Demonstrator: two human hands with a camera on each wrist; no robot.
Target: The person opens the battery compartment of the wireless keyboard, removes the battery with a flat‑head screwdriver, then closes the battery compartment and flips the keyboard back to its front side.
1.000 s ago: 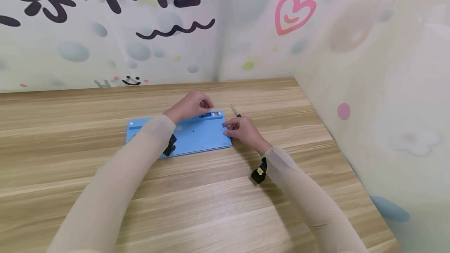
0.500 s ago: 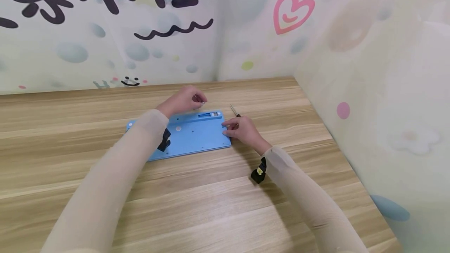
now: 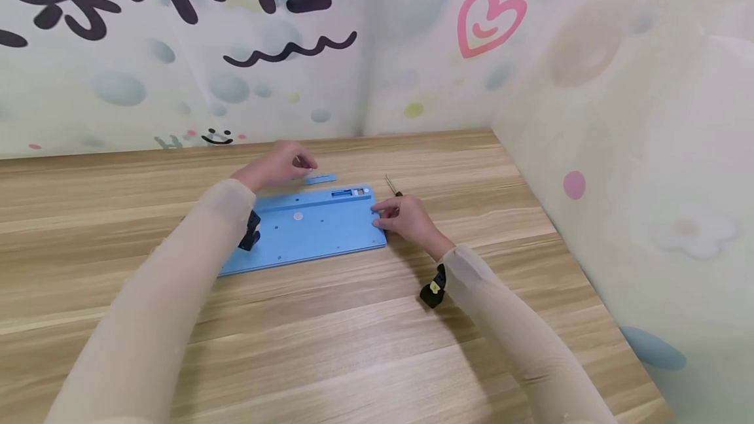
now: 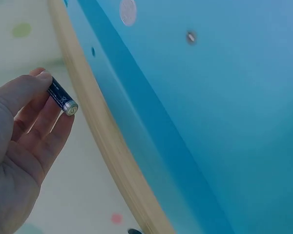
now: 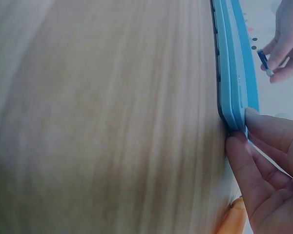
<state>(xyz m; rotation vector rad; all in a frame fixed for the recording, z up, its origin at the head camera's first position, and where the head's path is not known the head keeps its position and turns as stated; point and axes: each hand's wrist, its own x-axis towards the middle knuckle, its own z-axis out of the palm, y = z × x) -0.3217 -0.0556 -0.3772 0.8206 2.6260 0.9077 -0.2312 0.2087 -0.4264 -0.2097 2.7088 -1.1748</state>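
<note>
A blue keyboard (image 3: 318, 221) lies face down on the wooden table, and the battery compartment (image 3: 341, 194) near its far right corner is uncovered. My left hand (image 3: 279, 163) is above the keyboard's far edge. Between its thumb and fingers it pinches a small dark cylindrical battery (image 4: 62, 96), metal end outward. On the table behind the keyboard lies the small blue battery cover (image 3: 321, 178), close to the left fingertips. My right hand (image 3: 412, 220) grips the keyboard's right edge, thumb on the upper side and fingers beneath, as the right wrist view shows.
A screwdriver (image 3: 393, 185) lies just beyond the right hand, its shaft pointing away and its handle partly hidden. An orange object (image 5: 233, 217) shows beneath the right hand in the right wrist view. Printed wall coverings (image 3: 412, 70) border the table (image 3: 353, 345) behind and at right.
My left hand has moved left with the battery, away from the compartment, bringing the compartment and the blue cover into sight. The right hand has stayed on the keyboard's edge.
</note>
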